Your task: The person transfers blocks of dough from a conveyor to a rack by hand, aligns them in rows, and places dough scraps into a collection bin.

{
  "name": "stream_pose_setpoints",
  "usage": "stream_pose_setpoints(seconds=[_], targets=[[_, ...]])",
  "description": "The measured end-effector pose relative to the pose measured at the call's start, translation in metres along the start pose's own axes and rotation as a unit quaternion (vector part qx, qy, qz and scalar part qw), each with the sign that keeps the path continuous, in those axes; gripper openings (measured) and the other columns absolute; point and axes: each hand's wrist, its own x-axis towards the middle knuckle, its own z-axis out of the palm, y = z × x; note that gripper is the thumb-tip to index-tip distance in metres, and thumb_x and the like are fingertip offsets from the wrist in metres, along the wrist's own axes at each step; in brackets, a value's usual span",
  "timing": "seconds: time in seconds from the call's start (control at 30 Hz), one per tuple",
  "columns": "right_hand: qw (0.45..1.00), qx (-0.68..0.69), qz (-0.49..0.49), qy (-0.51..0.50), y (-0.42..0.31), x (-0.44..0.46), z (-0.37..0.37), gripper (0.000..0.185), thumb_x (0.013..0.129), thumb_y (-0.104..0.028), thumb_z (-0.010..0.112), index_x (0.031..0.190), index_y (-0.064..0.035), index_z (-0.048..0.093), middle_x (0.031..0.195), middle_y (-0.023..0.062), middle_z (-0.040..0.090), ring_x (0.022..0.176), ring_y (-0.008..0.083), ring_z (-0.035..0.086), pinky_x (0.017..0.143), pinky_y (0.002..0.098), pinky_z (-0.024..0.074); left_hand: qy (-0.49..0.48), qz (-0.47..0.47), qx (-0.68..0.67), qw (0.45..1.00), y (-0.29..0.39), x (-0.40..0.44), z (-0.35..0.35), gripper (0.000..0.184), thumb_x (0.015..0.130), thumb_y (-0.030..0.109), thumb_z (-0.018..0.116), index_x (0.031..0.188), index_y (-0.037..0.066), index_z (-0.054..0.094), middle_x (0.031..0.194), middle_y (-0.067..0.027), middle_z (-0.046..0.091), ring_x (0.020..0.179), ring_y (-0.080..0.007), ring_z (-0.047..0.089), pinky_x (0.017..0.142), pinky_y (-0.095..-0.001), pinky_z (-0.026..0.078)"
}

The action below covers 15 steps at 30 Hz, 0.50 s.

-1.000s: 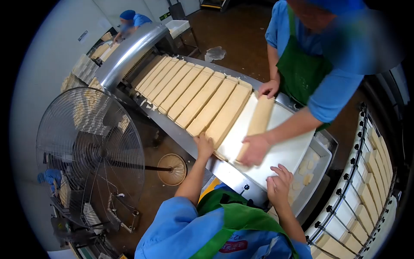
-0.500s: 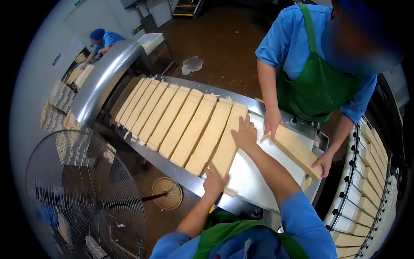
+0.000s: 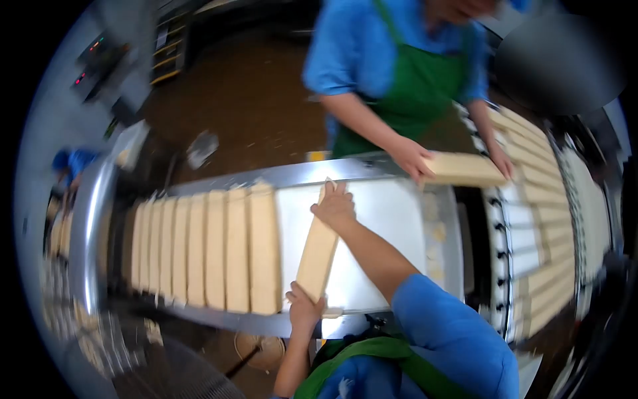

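Shifted since the last frame: pale rectangular slab [image 3: 314,261] now parted from the row of slabs [image 3: 216,253], strip of bare white counter [image 3: 385,249] between; co-worker [image 3: 415,83] has carried another slab [image 3: 468,169] further right. Pale rectangular slab lies between the 2 grips; whether it rests fully on the counter, can't tell. Left grip [image 3: 306,311]: narrow, holding the near end. Right grip [image 3: 335,206]: holding the far end, fingers bent over it. Main relation: long axis runs outward from left grip to right grip, far end leaning rightward, so slanted against the row, whose slabs lie straight across. Left grip is nearer the row; right grip farther out, bare counter on its right. Beyond that, right of right grip: scrap tray [image 3: 452,226], then slab-laden rack [image 3: 522,229].
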Motion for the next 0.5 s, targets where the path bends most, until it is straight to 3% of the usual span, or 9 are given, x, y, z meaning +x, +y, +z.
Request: stream_pose_setpoints(seconds=[0.07, 0.13, 0.2, 0.23, 0.27, 0.37, 0.43, 0.47, 0.5], targets=[[0.995, 0.042, 0.090, 0.030, 0.056, 0.001, -0.011, 0.079, 0.075, -0.047, 0.060, 0.136, -0.0065, 0.030, 0.138, 0.0195, 0.029, 0.120, 0.0365, 0.043, 0.090, 0.0468, 0.0428, -0.027, 0.091, 0.002, 0.996, 0.015, -0.001, 0.010, 0.090, 0.071, 0.034, 0.074, 0.134, 0.001, 0.020, 0.115, -0.0294, 0.039, 0.089, -0.0467, 0.057, 0.078, -0.0498, 0.050], [0.990, -0.031, 0.106, 0.086, 0.109, -0.011, -0.018, 0.088, 0.073, -0.051, 0.062, 0.139, -0.0039, 0.028, 0.150, 0.0244, 0.011, 0.133, 0.0399, 0.028, 0.093, 0.0482, 0.0390, -0.085, 0.164, 0.006, 0.983, 0.041, -0.005, 0.020, 0.089, 0.070, 0.034, 0.075, 0.133, 0.002, 0.021, 0.114, -0.0292, 0.039, 0.090, -0.0463, 0.056, 0.078, -0.0502, 0.050], [0.980, 0.030, 0.154, 0.122, 0.156, -0.015, -0.012, 0.089, 0.070, -0.048, 0.066, 0.138, -0.0025, 0.029, 0.148, 0.0268, 0.013, 0.129, 0.0398, 0.035, 0.094, 0.0470, 0.0394, -0.076, 0.099, 0.089, 0.988, 0.071, -0.009, 0.034, 0.086, 0.068, 0.031, 0.076, 0.132, 0.003, 0.025, 0.116, -0.0271, 0.038, 0.093, -0.0465, 0.056, 0.081, -0.0483, 0.049], [0.957, 0.164, 0.191, 0.142, 0.174, -0.036, -0.027, 0.092, 0.067, -0.043, 0.070, 0.136, 0.0002, 0.028, 0.145, 0.0291, 0.016, 0.124, 0.0429, 0.040, 0.095, 0.0478, 0.0392, -0.054, 0.108, 0.084, 0.989, 0.086, -0.011, 0.043, 0.083, 0.067, 0.025, 0.076, 0.130, 0.004, 0.027, 0.116, -0.0265, 0.037, 0.094, -0.0463, 0.054, 0.079, -0.0482, 0.050], [0.951, 0.172, 0.205, 0.154, 0.199, -0.051, -0.032, 0.092, 0.067, -0.043, 0.070, 0.136, 0.0002, 0.028, 0.145, 0.0291, 0.016, 0.124, 0.0429, 0.040, 0.095, 0.0478, 0.0392, -0.061, 0.126, 0.091, 0.986, 0.095, -0.016, 0.053, 0.083, 0.067, 0.025, 0.076, 0.130, 0.004, 0.027, 0.116, -0.0265, 0.037, 0.094, -0.0463, 0.054, 0.079, -0.0482, 0.050], [0.867, 0.350, 0.203, 0.291, 0.280, -0.081, -0.035, 0.093, 0.067, -0.037, 0.072, 0.136, 0.0022, 0.023, 0.138, 0.0311, 0.024, 0.119, 0.0498, 0.039, 0.099, 0.0534, 0.0355, 0.012, 0.243, 0.049, 0.969, 0.121, -0.019, 0.086, 0.078, 0.067, 0.019, 0.075, 0.129, 0.003, 0.031, 0.116, -0.0264, 0.039, 0.104, -0.0455, 0.047, 0.085, -0.0467, 0.047], [0.835, 0.289, 0.252, 0.393, 0.333, -0.106, -0.042, 0.092, 0.070, -0.036, 0.071, 0.137, 0.0007, 0.021, 0.135, 0.0320, 0.026, 0.120, 0.0488, 0.038, 0.099, 0.0521, 0.0353, 0.039, 0.370, 0.053, 0.927, 0.149, -0.024, 0.111, 0.073, 0.068, 0.015, 0.074, 0.128, 0.001, 0.036, 0.119, -0.0276, 0.040, 0.111, -0.0444, 0.038, 0.092, -0.0448, 0.042], [0.811, 0.347, 0.248, 0.401, 0.355, -0.136, -0.068, 0.089, 0.073, -0.037, 0.070, 0.137, 0.0007, 0.021, 0.132, 0.0319, 0.029, 0.120, 0.0483, 0.037, 0.101, 0.0503, 0.0349, 0.013, 0.436, 0.015, 0.900, 0.169, -0.028, 0.120, 0.071, 0.069, 0.013, 0.072, 0.130, 0.001, 0.038, 0.124, -0.0290, 0.040, 0.119, -0.0454, 0.030, 0.097, -0.0438, 0.037], [0.806, 0.305, 0.285, 0.420, 0.383, -0.153, -0.079, 0.087, 0.074, -0.038, 0.069, 0.136, 0.0021, 0.023, 0.129, 0.0312, 0.034, 0.116, 0.0473, 0.042, 0.098, 0.0494, 0.0380, -0.003, 0.419, 0.033, 0.907, 0.195, -0.047, 0.123, 0.074, 0.069, 0.008, 0.071, 0.134, 0.004, 0.036, 0.131, -0.0304, 0.033, 0.122, -0.0467, 0.030, 0.097, -0.0440, 0.038]])
